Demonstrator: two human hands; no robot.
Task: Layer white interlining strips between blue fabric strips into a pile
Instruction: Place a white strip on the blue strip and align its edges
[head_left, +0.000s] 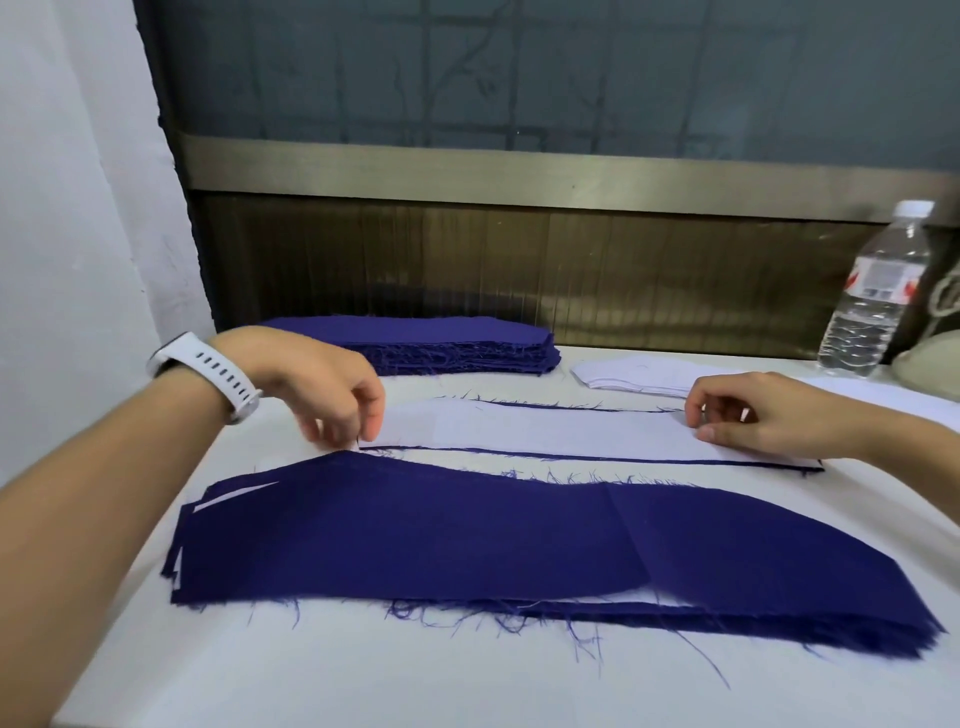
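Nearest me, the layered pile (467, 540) lies along the table (363, 675) front, white slivers peeking between blue layers at its left end. Just behind it, the left hand (322, 384) pinches one end of a white interlining strip (530, 428) and the right hand (748, 410) pinches the other, presumably to square it on the blue strip (571, 457) beneath. At the far right, the label on the water bottle (872, 291) is too blurred to read.

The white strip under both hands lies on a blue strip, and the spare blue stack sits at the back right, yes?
Not quite. The head view shows the blue stack at the back left; at the back right is a pile of white strips. The rest holds: the white strip lies on a blue strip, with the left hand and right hand at its ends.
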